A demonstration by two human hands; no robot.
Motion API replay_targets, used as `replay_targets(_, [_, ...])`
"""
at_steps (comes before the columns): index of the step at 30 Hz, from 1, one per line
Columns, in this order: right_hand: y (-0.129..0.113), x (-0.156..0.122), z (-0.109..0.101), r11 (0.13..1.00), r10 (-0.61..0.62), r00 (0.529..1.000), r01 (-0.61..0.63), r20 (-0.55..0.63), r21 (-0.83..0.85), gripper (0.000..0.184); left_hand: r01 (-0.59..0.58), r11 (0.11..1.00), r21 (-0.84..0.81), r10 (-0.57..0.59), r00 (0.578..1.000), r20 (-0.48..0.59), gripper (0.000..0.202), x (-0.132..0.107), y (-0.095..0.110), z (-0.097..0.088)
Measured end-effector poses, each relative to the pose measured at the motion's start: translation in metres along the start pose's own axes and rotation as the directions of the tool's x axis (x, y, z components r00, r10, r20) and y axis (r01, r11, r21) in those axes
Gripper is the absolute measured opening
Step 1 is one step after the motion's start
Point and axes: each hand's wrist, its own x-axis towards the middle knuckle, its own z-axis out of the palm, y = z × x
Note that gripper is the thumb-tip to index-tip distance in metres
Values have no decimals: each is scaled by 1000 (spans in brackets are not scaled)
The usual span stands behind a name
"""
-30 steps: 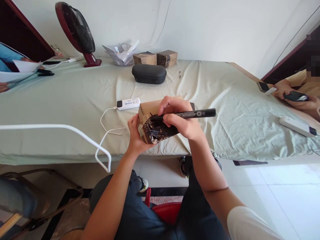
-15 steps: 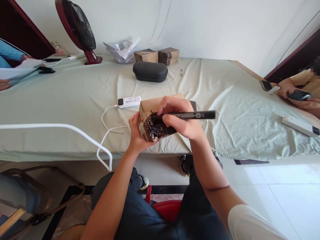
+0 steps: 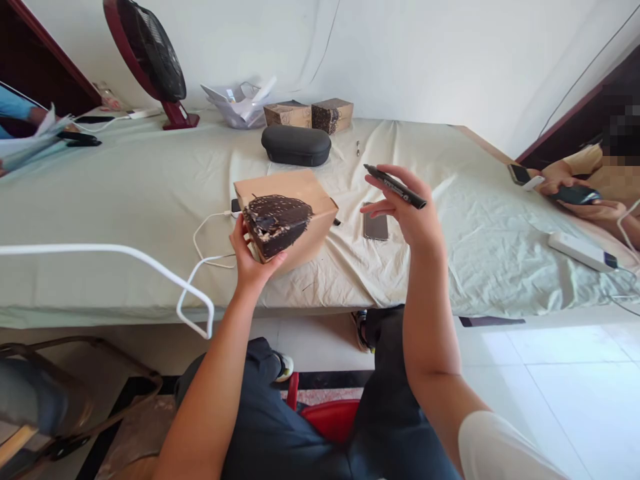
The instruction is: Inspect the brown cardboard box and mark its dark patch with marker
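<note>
Now, in the head view, we hold the cardboard box (image 3: 319,228) tilted at the centre of the table, its black-scribbled corner (image 3: 286,212) towards us. Our left hand (image 3: 254,261) grips that corner from about seven o'clock, thumb along the lower edge and fingers pressed against the left side. Half a second ago our right hand was over the scribble with the marker on it; now our right hand (image 3: 419,221) is well apart from the box, between two and three o'clock of it. Its fingers are parted, with the black marker (image 3: 397,188) lying between them, tip bared towards ten o'clock; we cannot tell where the thumb presses.

The box is turned as well, showing more of its plain brown faces. At its three o'clock, a phone (image 3: 376,225) that was mostly covered now shows on the cloth (image 3: 470,233), below our right fingers. At nine o'clock, the white device (image 3: 236,208), fully visible before, is almost hidden behind the box. The black case (image 3: 297,147) keeps its place at twelve o'clock, in front of two smaller cartons (image 3: 333,117).
</note>
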Motion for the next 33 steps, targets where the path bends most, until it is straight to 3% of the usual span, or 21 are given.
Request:
replay_targets(5, [37,14,-17,960,244,963,-256,111,109,49,47,999,-22,-48,997,-57,119,7,-21,0])
replay_targets(8, [64,18,-13,937,316,942,-329,110,122,44,68,997,-24,-70,994,-80,119,10,-32,3])
replay_targets(12, [100,20,4,896,395,918,-393,-31,-208,32,76,997,-15,-77,994,-81,122,12,-39,4])
replay_targets(15, [119,17,16,783,381,919,-379,-102,-493,24,77,997,-17,-78,994,-73,123,12,-40,3])
replay_targets(20, [130,9,19,630,309,933,-347,-185,-695,27,79,997,-27,-81,994,-75,121,12,-37,4])
replay_targets(26, [137,1,14,462,290,935,-322,-202,-826,29,62,998,-24,-63,995,-72,120,12,-35,5])
replay_targets(33, [143,2,20,379,326,933,-279,-155,-882,29,67,997,-36,-69,996,-64,121,14,-32,4])
